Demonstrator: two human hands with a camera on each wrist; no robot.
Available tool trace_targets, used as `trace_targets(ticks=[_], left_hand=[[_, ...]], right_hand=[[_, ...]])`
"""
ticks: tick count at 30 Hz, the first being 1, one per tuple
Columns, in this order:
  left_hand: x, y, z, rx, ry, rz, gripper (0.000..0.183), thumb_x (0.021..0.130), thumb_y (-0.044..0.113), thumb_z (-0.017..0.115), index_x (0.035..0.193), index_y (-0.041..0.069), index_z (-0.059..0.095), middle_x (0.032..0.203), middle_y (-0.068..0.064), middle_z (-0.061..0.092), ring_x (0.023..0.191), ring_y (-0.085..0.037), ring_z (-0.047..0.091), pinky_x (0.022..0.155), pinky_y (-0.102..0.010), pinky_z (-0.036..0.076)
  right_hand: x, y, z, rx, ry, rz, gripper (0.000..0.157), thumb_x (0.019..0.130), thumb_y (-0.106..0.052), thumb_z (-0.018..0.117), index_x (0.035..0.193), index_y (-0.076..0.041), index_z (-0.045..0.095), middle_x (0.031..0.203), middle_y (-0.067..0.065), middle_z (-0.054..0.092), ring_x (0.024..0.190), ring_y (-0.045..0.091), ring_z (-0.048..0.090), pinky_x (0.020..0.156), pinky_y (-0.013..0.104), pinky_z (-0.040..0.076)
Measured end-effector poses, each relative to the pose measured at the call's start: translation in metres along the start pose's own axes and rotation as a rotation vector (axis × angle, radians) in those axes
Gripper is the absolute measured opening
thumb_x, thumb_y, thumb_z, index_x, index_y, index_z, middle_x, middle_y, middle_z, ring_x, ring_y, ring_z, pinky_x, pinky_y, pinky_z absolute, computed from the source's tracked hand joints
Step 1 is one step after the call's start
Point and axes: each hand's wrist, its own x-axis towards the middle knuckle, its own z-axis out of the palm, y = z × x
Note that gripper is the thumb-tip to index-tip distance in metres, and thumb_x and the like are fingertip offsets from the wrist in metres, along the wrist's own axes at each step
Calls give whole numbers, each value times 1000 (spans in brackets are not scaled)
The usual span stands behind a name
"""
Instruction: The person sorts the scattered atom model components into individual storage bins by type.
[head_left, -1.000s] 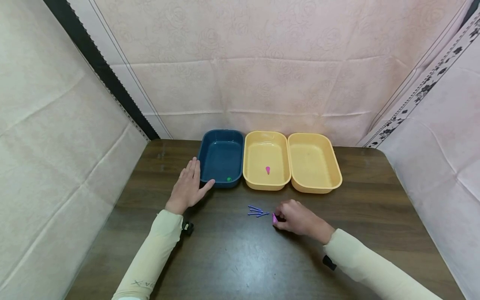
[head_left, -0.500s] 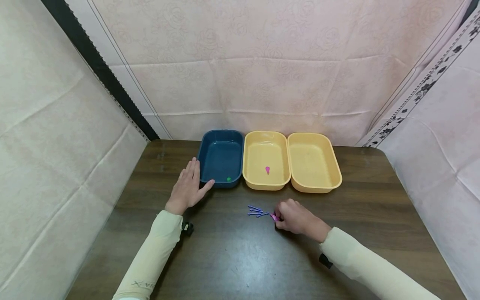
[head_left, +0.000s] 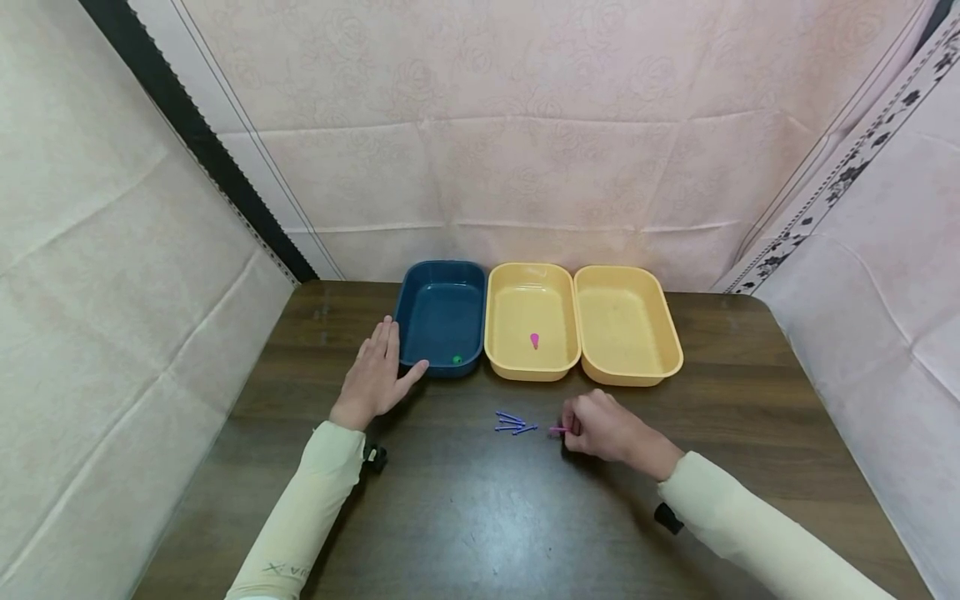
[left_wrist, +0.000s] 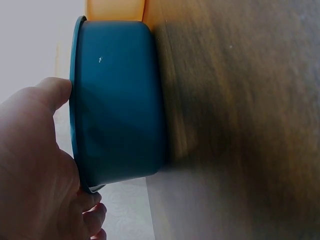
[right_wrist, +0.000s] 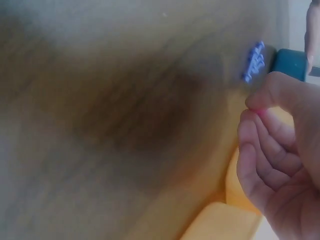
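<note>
Pointing lengthwise toward blue sticks (head_left: 513,423), pink piece (head_left: 557,430), clamped in right hand's grip (head_left: 606,427)

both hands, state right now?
Left hand: open, touching the blue bin.
Right hand: closed, holding a small pink piece.

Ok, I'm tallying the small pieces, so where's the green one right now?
In the head view, the green piece lies in the dark blue tub at left, near its front right corner beside the middle yellow tub.
</note>
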Motion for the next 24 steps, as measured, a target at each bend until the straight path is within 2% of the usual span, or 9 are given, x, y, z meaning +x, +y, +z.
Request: trace_targets(ticks=[13, 20, 24], left_hand=[[0, 0, -1, -1, -7, -1, 101, 105, 68, 42, 168, -4, 7, 178, -21, 1, 166, -39, 8, 135, -57, 12], [0, 1, -1, 0, -14, -8, 101, 106, 67, 42, 168, -4, 6, 178, -21, 1, 166, -40, 8, 135, -57, 12], [-1, 1, -1, 3, -17, -8, 101, 106, 68, 42, 168, -4, 6, 179, -20, 0, 166, -39, 7, 135, -57, 12]], right_hand=[[0, -9, -42, -65, 38, -35, 15, 85, -5, 82, 83, -13, 70, 71, -7, 66, 60, 3, 54, 55, 18, 50], [8, -12, -60, -119, 104, -106, 14, 83, -4, 82, 80, -12, 72, 71, -7, 67, 62, 1, 55, 57, 16, 51], [14, -15, -71, -133, 129, -118, 15, 82, -3, 82, 78, -12, 71, 70, -7, 66, 63, 3, 55, 58, 17, 50]])
